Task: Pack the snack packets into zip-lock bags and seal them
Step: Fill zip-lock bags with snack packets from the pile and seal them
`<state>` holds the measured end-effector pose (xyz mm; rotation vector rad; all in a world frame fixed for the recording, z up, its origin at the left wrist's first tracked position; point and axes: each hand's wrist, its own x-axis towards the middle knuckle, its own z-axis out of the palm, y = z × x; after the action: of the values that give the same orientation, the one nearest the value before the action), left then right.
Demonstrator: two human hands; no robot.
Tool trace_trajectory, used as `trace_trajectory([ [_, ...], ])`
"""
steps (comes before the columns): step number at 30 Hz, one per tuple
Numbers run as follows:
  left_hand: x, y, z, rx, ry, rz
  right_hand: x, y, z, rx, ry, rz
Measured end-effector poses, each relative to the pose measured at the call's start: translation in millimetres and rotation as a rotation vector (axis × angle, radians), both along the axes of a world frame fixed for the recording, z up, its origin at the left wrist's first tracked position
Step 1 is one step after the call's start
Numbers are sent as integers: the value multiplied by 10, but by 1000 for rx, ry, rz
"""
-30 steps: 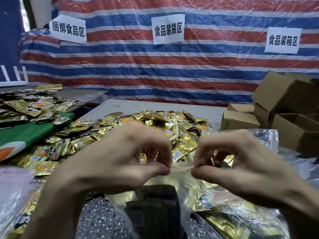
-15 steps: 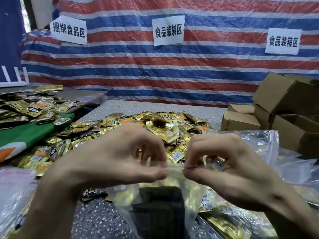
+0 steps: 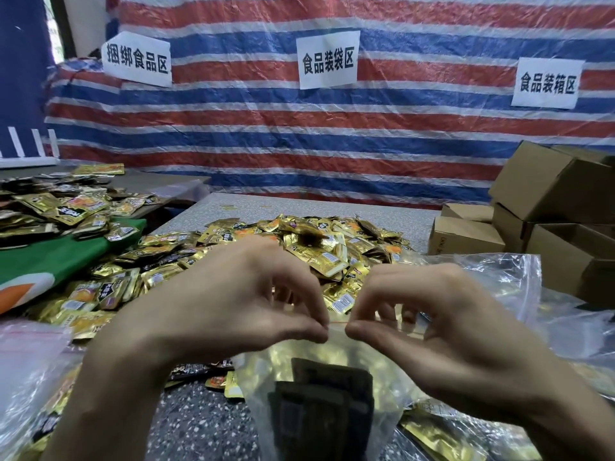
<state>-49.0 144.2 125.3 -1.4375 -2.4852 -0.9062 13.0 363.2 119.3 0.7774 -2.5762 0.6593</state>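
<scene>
Across the back, a tarp [image 3: 332,144] striped red, blue and white, with three paper signs [image 3: 327,59] taped on. Below it, a speckled grey surface [image 3: 199,427], bare along the far edge by the tarp and in a patch at the bottom of the view. Heaped over its middle, a wide pile [image 3: 299,241] of gold snack packets, spilling leftward to a green cloth [image 3: 50,261]. To the right, brown boxes [image 3: 549,194] stacked against the tarp, closing off that side. Slack clear plastic [image 3: 499,281] bunched in front of the boxes, more plastic [image 3: 26,354] at the far left, so little open room on either flank.

Front and centre, nearest the camera, the bag [image 3: 319,347]: clear and glossy, gold glints over its upper part, dark packets [image 3: 319,404] standing upright inside, lower end cut off by the frame. Resting on the surface or hanging free: cannot tell. Held up by its top edge between both hands. On the left hand [image 3: 213,304], thumb and forefinger curled and pinching the bag's top edge; on the right hand [image 3: 442,331], the same pinch mirrored. Thumb tips close together yet apart, with a short stretch of the red zip line [image 3: 336,323] showing in the gap. Rest of that line hidden under the fingers, so sealed or not: cannot tell. Just left of the bag, a few loose packets [image 3: 216,382] flat on the surface.
</scene>
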Motion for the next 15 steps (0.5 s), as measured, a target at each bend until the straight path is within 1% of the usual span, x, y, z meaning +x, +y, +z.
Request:
trace_trajectory([
  [4, -103, -191, 24, -56, -143, 81, 21, 39, 2, 48, -12, -58],
  [7, -148, -264, 16, 0, -154, 94, 42, 14, 14, 63, -27, -79],
  [11, -133, -168, 4, 61, -76, 34, 100, -6, 19, 96, -25, -93],
  [15, -81, -14, -16, 43, 36, -25, 114, -72, 7, 151, -7, -81],
])
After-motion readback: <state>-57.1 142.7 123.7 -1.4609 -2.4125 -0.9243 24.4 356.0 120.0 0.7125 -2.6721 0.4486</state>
